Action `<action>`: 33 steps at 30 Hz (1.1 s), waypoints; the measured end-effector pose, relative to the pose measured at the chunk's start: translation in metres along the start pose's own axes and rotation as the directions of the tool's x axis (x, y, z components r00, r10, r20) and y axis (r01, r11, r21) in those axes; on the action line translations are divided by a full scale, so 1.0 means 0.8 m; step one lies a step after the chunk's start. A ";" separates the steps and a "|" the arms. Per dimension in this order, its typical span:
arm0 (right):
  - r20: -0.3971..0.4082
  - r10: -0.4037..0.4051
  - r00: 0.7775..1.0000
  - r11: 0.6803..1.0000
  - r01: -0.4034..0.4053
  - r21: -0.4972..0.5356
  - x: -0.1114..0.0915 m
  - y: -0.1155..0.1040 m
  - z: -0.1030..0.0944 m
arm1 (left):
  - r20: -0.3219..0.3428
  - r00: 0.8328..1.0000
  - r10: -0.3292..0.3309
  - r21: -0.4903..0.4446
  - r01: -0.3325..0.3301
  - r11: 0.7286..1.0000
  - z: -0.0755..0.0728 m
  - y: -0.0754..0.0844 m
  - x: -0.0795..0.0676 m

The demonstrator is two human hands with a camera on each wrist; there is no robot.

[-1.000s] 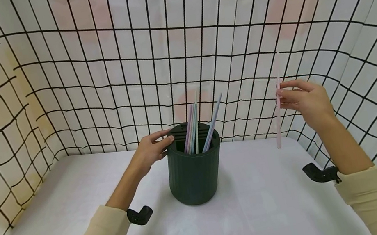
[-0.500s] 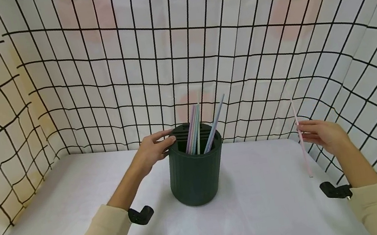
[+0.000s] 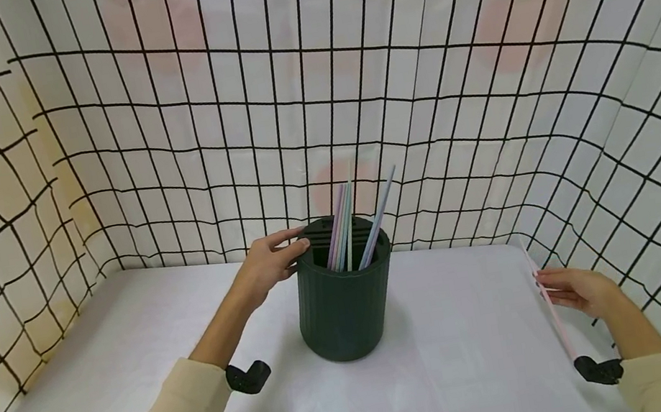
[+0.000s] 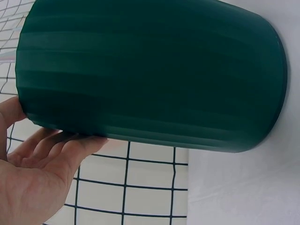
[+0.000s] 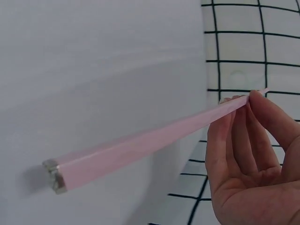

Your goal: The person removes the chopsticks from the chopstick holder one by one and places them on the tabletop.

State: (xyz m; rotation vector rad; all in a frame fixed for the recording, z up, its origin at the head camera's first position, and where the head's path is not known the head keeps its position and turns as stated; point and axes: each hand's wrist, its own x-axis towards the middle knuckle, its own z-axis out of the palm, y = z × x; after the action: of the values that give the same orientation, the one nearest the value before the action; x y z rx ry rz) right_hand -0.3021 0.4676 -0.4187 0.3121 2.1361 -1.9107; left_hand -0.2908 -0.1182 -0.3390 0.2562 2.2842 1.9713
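Observation:
A dark green ribbed pot (image 3: 343, 313) stands upright on the white table, its open top partly covered by dark slats at the back. My left hand (image 3: 265, 269) holds it at the left of its rim; the left wrist view has the thumb at the rim and the fingers against the ribbed side (image 4: 140, 70). Several pastel straws (image 3: 340, 233) lean together inside the pot, and bluish ones (image 3: 377, 220) tilt right. At the far right, my right hand (image 3: 584, 291) pinches a long pink straw (image 5: 154, 140) between thumb and fingertips. Its near end looks silvery and hangs close over the table.
Black wire grid panels (image 3: 213, 131) rise along the back and both sides of the white tabletop (image 3: 459, 345). My right hand is close to the right panel (image 3: 658, 239). Each wrist wears a small black camera mount (image 3: 249, 378).
My right hand has come down and slightly right with the pink straw, from high before the grid to low over the table's right side. My left hand has stayed on the pot.

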 end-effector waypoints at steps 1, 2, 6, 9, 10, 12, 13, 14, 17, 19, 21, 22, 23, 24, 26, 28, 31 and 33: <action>0.003 0.012 1.000 1.000 -0.012 -0.005 0.001 0.006 -0.002 | 0.001 1.000 0.000 -0.001 0.000 1.000 0.000 0.000 0.000; 0.000 0.025 1.000 1.000 -0.025 -0.012 0.002 0.011 -0.003 | 0.002 1.000 0.001 -0.001 -0.001 1.000 -0.001 0.000 0.000; -0.012 0.046 0.999 0.998 -0.047 -0.046 0.004 0.028 -0.002 | 0.000 1.000 0.002 -0.001 -0.002 1.000 -0.001 0.000 0.000; -0.027 0.066 0.997 0.996 -0.068 -0.054 0.006 0.037 0.000 | -0.004 1.000 0.002 0.001 -0.002 1.000 -0.002 -0.001 0.000; -0.042 0.078 0.996 0.995 -0.080 -0.054 0.006 0.039 0.002 | -0.004 1.000 0.003 0.001 -0.003 1.000 -0.001 -0.001 0.000; -0.057 0.093 0.994 0.994 -0.096 -0.051 0.007 0.043 0.002 | -0.003 1.000 0.001 0.001 -0.001 1.000 -0.001 -0.002 0.000; -0.059 0.099 0.993 0.993 -0.102 -0.055 0.008 0.045 0.002 | -0.001 1.000 0.000 0.000 0.000 1.000 -0.001 -0.002 0.001; -0.067 0.102 0.992 0.993 -0.106 -0.055 0.008 0.046 0.003 | 0.001 1.000 -0.001 0.000 0.001 1.000 0.000 -0.002 0.001; -0.083 0.102 0.991 0.992 -0.108 -0.066 0.011 0.049 0.003 | 0.001 1.000 -0.004 0.000 0.004 1.000 0.000 -0.002 0.001; -0.086 0.098 0.991 0.991 -0.105 -0.079 0.013 0.050 0.002 | -0.001 1.000 -0.003 0.001 0.003 1.000 -0.001 -0.002 0.001; -0.100 0.100 0.990 0.990 -0.109 -0.089 0.014 0.050 0.003 | -0.004 1.000 -0.003 0.001 0.003 1.000 -0.001 -0.001 0.001; -0.102 0.100 0.990 0.989 -0.110 -0.094 0.014 0.049 0.003 | -0.004 1.000 -0.003 0.000 0.003 1.000 -0.001 -0.001 0.001; -0.105 0.102 0.989 0.989 -0.112 -0.098 0.014 0.049 0.003 | -0.004 1.000 -0.003 0.000 0.003 1.000 -0.001 -0.001 0.001; -0.110 0.105 0.988 0.988 -0.117 -0.103 0.014 0.049 0.003 | -0.004 1.000 -0.004 0.000 0.004 1.000 -0.001 -0.002 0.001; -0.120 0.110 0.987 0.986 -0.124 -0.115 0.013 0.048 0.005 | -0.005 1.000 -0.007 -0.003 0.006 1.000 0.000 -0.002 0.001; -0.126 0.111 0.986 0.984 -0.126 -0.125 0.013 0.046 0.007 | -0.006 1.000 -0.008 -0.002 0.008 1.000 0.000 -0.002 0.001; -0.136 0.107 0.985 0.982 -0.126 -0.141 0.013 0.045 0.009 | -0.009 1.000 -0.008 -0.004 0.008 1.000 0.000 -0.002 0.002; -0.144 0.105 0.984 0.981 -0.126 -0.145 0.014 0.045 0.009 | -0.009 1.000 -0.006 -0.004 0.006 1.000 0.000 -0.002 0.002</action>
State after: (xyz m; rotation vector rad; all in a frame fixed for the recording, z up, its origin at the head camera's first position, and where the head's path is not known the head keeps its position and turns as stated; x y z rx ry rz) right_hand -0.3003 0.4642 -0.4568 0.5364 2.2810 -1.6938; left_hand -0.2921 -0.1181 -0.3403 0.2407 2.2839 1.9779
